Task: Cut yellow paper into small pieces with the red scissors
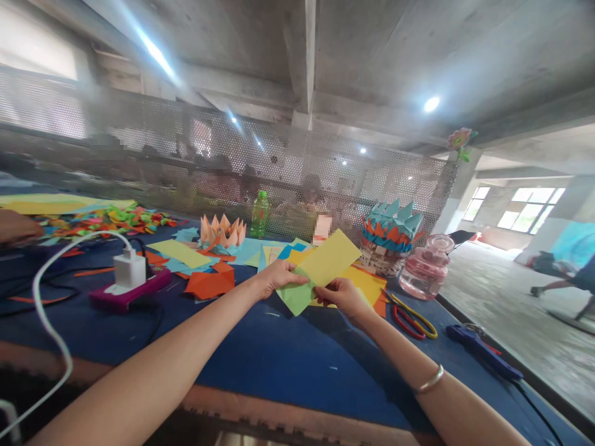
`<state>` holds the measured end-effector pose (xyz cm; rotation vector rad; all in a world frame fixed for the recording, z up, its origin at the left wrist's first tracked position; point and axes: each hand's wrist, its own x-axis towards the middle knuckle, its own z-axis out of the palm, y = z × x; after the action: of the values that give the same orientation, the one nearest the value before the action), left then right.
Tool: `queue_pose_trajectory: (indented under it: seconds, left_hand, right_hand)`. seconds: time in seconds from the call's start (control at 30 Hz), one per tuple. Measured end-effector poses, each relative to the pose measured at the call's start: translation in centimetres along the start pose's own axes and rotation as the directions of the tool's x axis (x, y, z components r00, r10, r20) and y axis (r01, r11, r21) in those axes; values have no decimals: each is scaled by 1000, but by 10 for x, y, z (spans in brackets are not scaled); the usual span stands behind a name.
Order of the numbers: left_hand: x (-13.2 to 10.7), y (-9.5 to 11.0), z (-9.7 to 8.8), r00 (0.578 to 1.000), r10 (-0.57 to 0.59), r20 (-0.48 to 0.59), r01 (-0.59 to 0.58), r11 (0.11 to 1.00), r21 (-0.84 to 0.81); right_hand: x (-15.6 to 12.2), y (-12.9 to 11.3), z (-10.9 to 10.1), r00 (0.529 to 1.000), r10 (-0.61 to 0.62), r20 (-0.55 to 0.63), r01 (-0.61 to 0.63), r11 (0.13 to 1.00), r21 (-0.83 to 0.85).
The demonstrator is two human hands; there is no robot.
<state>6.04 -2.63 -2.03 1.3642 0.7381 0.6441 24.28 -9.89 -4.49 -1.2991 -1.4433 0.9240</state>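
Observation:
A sheet of yellow-green paper [332,255] is held up over the table, slanting to the upper right. Below it hangs a pointed light green part [296,300]; whether this is a fold or a second sheet I cannot tell. My left hand [280,277] grips the paper's left side, thumb on top. The fingers of my right hand [344,296] are closed at its lower edge, below the middle. Behind my right hand lie yellow sheets [365,285]. Folded orange paper [211,282] rests left of my left hand.
Scissors [413,317] and a blue-handled corded tool [483,350] lie at right. A pink bottle [425,267] stands near a paper-petalled basket [393,238]. At left are a purple power strip [132,294], a white cable [41,282], paper scraps [102,220] and another person's hand [18,229].

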Motion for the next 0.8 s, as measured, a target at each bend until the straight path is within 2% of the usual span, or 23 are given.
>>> queue_pose_trajectory:
  seconds: [0.2,0.67,0.8]
  left_hand:
    - [0,0,-1,1000,10,-3,-10,1000,20]
    - [1,2,-1,998,22,-50,-19,998,57]
    - [2,4,-2,996,23,-85,-18,998,63]
  right_hand:
    - [0,0,0,1000,-17,-6,16,999,-33]
    - [0,-2,1,1000,11,15,-11,1000,26]
    - [5,-11,-14,999,35,31,-33,999,-34]
